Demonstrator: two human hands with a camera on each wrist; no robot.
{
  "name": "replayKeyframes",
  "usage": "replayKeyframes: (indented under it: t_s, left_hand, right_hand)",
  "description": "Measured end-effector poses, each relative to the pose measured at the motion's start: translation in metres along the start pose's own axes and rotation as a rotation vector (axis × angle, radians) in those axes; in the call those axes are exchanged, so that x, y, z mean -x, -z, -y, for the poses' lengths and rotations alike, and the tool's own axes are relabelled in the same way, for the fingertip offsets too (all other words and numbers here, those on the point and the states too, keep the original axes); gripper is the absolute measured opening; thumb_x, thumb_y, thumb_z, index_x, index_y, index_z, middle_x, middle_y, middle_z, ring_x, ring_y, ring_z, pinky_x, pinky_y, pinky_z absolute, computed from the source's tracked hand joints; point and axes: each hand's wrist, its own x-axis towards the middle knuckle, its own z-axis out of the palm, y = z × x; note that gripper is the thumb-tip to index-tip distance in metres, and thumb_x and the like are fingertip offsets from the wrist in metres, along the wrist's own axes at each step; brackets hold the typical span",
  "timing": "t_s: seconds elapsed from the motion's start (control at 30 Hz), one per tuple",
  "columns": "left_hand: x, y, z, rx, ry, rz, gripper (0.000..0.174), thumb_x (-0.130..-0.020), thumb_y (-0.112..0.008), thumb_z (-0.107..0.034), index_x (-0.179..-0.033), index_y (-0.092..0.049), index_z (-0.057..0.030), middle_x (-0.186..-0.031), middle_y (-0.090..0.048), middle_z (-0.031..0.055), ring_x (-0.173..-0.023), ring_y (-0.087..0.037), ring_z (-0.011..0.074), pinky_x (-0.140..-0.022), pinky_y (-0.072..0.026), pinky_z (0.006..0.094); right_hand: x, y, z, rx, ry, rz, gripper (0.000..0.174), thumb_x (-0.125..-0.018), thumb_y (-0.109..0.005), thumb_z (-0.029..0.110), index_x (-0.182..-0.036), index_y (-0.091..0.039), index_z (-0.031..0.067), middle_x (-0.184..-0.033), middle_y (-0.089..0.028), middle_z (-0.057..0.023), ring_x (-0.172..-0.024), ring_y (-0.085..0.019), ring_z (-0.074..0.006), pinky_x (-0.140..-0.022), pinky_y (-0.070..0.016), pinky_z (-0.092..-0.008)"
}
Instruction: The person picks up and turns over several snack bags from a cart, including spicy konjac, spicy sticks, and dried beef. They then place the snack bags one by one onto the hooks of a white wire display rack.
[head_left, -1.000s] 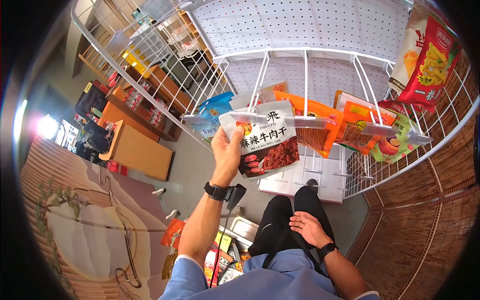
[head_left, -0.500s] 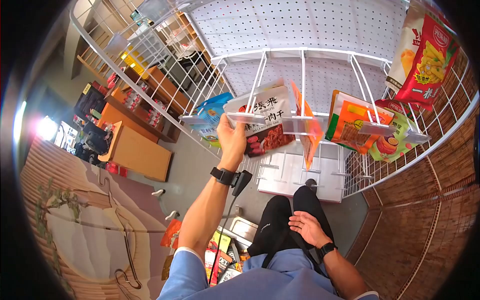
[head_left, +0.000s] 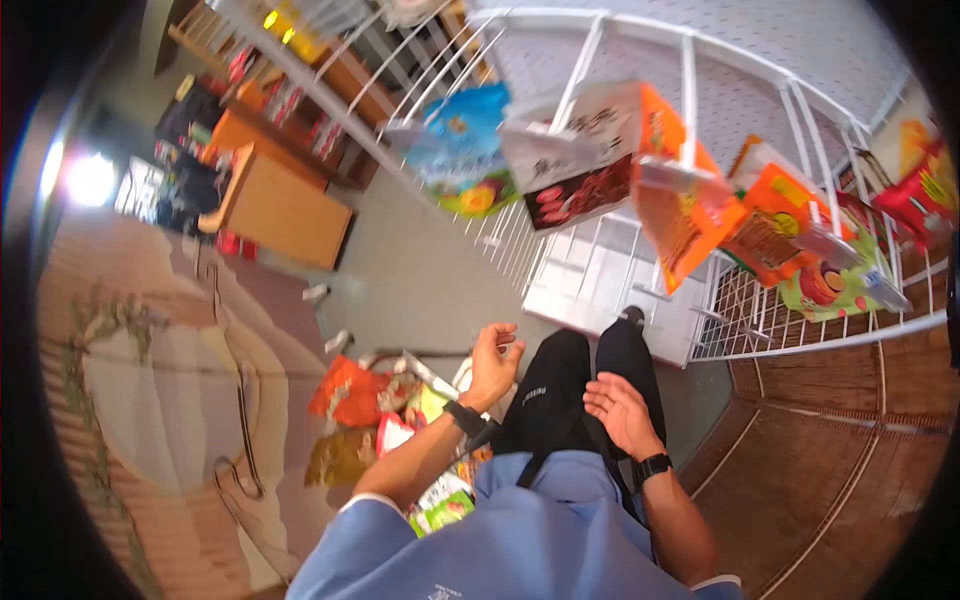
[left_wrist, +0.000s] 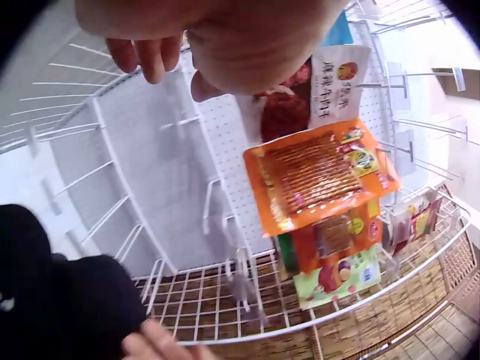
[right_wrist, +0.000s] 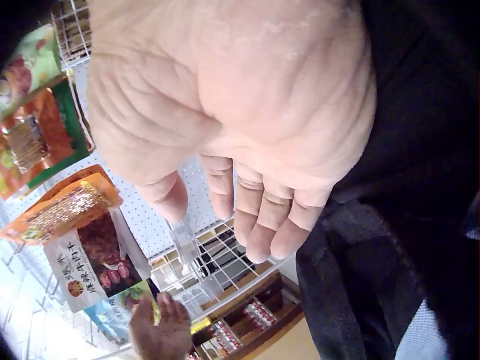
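The white-and-dark pouch (head_left: 580, 160) hangs on a wire rack hook between a blue pouch (head_left: 465, 150) and an orange pouch (head_left: 680, 200). My left hand (head_left: 493, 368), empty with fingers loosely bent, is below the rack, left of my knees. In the left wrist view the same hand (left_wrist: 217, 45) holds nothing, and the pouches hang beyond it. My right hand (head_left: 622, 412) lies over my right thigh with relaxed fingers; the right wrist view shows its empty palm (right_wrist: 240, 97).
More orange and green pouches (head_left: 825, 285) hang on the rack's right side, with a red bag (head_left: 925, 195) farther right. Loose packets (head_left: 350, 390) lie low on the left. A white base (head_left: 600, 290) stands under the rack; a woven brown panel (head_left: 800, 490) is at the right.
My left hand has let go of the white-and-dark pouch and dropped toward my knees. The pouch now hangs from the rack. The head view has shifted; my right hand stays at my thigh.
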Motion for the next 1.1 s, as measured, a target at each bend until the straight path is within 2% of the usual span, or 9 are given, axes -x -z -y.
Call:
replayKeyframes:
  t_s: [0.13,0.27,0.4,0.67,0.8,0.9,1.0,1.03,1.1]
  left_hand:
    - [0.076,0.033,0.045,-0.182,-0.014,-0.087,0.032,-0.087,-0.075,-0.008,-0.116,-0.061,-0.0032,-0.111,-0.063,0.0143,-0.1,-0.065,0.03,-0.09,-0.0532,0.0405]
    - [0.129,0.074,0.052,-0.277,0.141,-0.167,0.029,-0.088,-0.073,-0.009,-0.114,-0.061,-0.0043,-0.113,-0.06,0.018,-0.108,-0.062,0.034,-0.096,-0.0501,0.0424]
    - [0.172,0.101,0.053,-0.39,0.109,-0.346,0.033,-0.085,-0.072,-0.007,-0.116,-0.059,-0.006,-0.12,-0.058,0.0189,-0.116,-0.056,0.0399,-0.101,-0.0459,0.0451]
    - [0.237,0.146,0.091,-0.783,0.313,-0.508,0.065,-0.09,-0.076,-0.031,-0.136,-0.047,0.0031,-0.144,-0.042,0.0295,-0.134,-0.041,0.0455,-0.115,-0.032,0.0532]
    - [0.249,0.173,0.125,-0.756,0.57,-0.661,0.077,-0.09,-0.075,-0.044,-0.142,-0.043,0.0032,-0.147,-0.04,0.0297,-0.136,-0.039,0.0459,-0.116,-0.0318,0.0534]
    - [0.252,0.186,0.139,-0.397,1.076,-0.841,0.107,-0.079,-0.079,-0.064,-0.151,-0.036,0.003,-0.145,-0.044,0.0294,-0.133,-0.047,0.0419,-0.113,-0.0395,0.0475]
    - [0.264,0.197,0.166,-0.046,1.031,-0.832,0.104,-0.079,-0.083,-0.059,-0.148,-0.038,0.0052,-0.141,-0.05,0.0236,-0.126,-0.055,0.0311,-0.1,-0.0503,0.0434]
    - [0.265,0.196,0.167,0.002,0.981,-0.886,0.093,-0.079,-0.087,-0.051,-0.139,-0.046,0.0079,-0.128,-0.061,0.0182,-0.109,-0.064,0.0245,-0.088,-0.0558,0.0383]
    - [0.271,0.205,0.174,0.075,1.002,-0.839,0.092,-0.079,-0.088,-0.046,-0.14,-0.044,0.0062,-0.131,-0.059,0.0205,-0.114,-0.063,0.0271,-0.092,-0.0557,0.0405]
  right_hand:
    - [-0.003,0.001,-0.002,0.014,-0.03,-0.006,0.04,-0.104,-0.056,0.023,-0.138,-0.052,0.0025,-0.127,-0.066,-0.0171,-0.114,-0.065,-0.0292,-0.101,-0.052,-0.0435]
    - [-0.007,-0.001,-0.003,0.073,-0.056,-0.006,0.042,-0.103,-0.057,0.026,-0.139,-0.052,0.0031,-0.126,-0.066,-0.0167,-0.114,-0.064,-0.0282,-0.101,-0.0518,-0.0429]
    - [-0.009,-0.004,-0.003,0.09,-0.078,0.011,0.044,-0.105,-0.055,0.026,-0.141,-0.05,0.0014,-0.128,-0.065,-0.017,-0.115,-0.063,-0.028,-0.102,-0.051,-0.043]
    - [-0.008,-0.008,-0.003,0.126,-0.083,-0.012,0.047,-0.105,-0.054,0.026,-0.143,-0.047,-0.0005,-0.131,-0.063,-0.018,-0.118,-0.061,-0.0277,-0.102,-0.0503,-0.043]
    - [-0.009,-0.01,-0.003,0.147,-0.105,-0.023,0.046,-0.105,-0.053,0.025,-0.143,-0.047,-0.0008,-0.131,-0.062,-0.0179,-0.118,-0.061,-0.0277,-0.103,-0.0503,-0.0429]
    - [-0.009,-0.011,-0.002,0.157,-0.1,-0.024,0.046,-0.106,-0.053,0.025,-0.144,-0.047,-0.001,-0.132,-0.062,-0.0178,-0.118,-0.061,-0.0276,-0.103,-0.0503,-0.0425]
    - [-0.007,-0.012,-0.002,0.152,-0.096,-0.023,0.046,-0.106,-0.053,0.024,-0.144,-0.047,-0.0008,-0.132,-0.062,-0.0179,-0.118,-0.061,-0.0275,-0.103,-0.0505,-0.0423]
    - [-0.007,-0.011,-0.002,0.157,-0.093,-0.027,0.047,-0.106,-0.053,0.025,-0.144,-0.047,-0.0009,-0.132,-0.061,-0.018,-0.118,-0.061,-0.0276,-0.103,-0.0505,-0.0423]
    - [-0.008,-0.01,-0.004,0.159,-0.091,-0.03,0.047,-0.105,-0.053,0.025,-0.144,-0.046,-0.001,-0.132,-0.061,-0.0181,-0.118,-0.061,-0.0277,-0.103,-0.0504,-0.0424]
